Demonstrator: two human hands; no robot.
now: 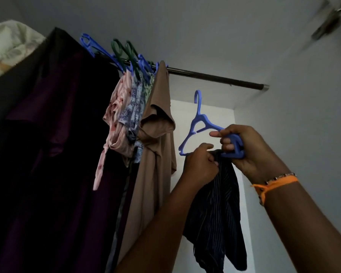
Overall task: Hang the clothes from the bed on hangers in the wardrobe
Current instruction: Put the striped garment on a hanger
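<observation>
A blue plastic hanger [200,123] is held up below the dark wardrobe rail [215,76], its hook free of the rail. My right hand [250,152] grips the hanger's right arm. My left hand [200,164] pinches a dark striped garment [217,213] at the hanger's lower bar; the cloth hangs down between my forearms. Left on the rail hang a tan shirt [156,154], floral pieces [124,119] and a dark purple garment [57,154] on blue and green hangers [126,54].
The right stretch of the rail, from the tan shirt to its metal end cap [265,87], carries nothing. A pale bundle of cloth [10,42] lies at the top left. A blurred ceiling fan [331,18] shows at the top right. A white wall stands behind.
</observation>
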